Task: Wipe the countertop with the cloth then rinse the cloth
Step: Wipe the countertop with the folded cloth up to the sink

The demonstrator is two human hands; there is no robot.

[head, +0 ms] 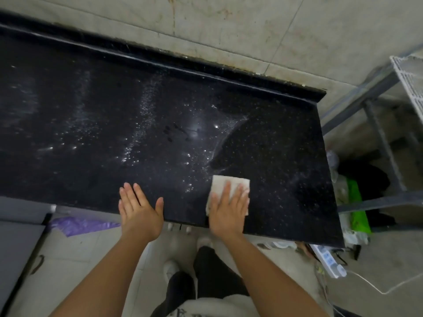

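White cloth (220, 183) is lying flat under the right hand (229, 209), which is pressing it open-palmed onto the black countertop (274, 145). Left hand (139, 211), released and flat, is resting just beside. Step 1, wiping, is apparently proceeding; wet streaks (146, 106) ahead of both hands are likely needing further passes.

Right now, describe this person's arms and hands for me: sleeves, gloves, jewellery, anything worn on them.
The left hand and right hand are bare: no gloves, rings or watch show. The left forearm and right forearm are uncovered too, with no sleeve in view down to the frame's lower edge. No marks or bands on either.
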